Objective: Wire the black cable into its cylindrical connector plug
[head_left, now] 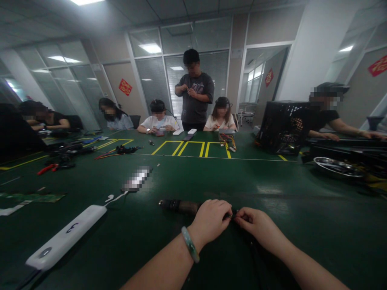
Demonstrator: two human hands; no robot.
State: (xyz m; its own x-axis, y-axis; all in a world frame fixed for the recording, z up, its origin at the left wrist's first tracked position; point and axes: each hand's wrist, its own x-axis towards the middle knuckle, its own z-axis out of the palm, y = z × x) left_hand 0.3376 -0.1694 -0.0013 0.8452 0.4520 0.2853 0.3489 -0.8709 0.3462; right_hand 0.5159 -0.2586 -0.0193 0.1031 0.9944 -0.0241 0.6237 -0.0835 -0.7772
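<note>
A dark cylindrical device point(186, 207) with a brownish middle, black ridged collar and small metal tip lies on the green table, pointing left. My left hand point(213, 217), with a green bangle at the wrist, is closed over its right end. Close beside it, my right hand point(249, 219) pinches a small dark piece at that same end, where a tiny brass-coloured spot shows between the fingertips. What exactly the piece is, my fingers hide. A dark cord seems to run down below my right hand, though it is hard to make out.
On the left lies a white power bank point(69, 237) cabled to a phone point(137, 179). Beyond are green circuit boards point(33, 197), red-handled pliers point(48, 168) and cables point(119, 150). A black computer case point(281, 127) and metal bowl point(337, 166) stand right. Several people work across the table.
</note>
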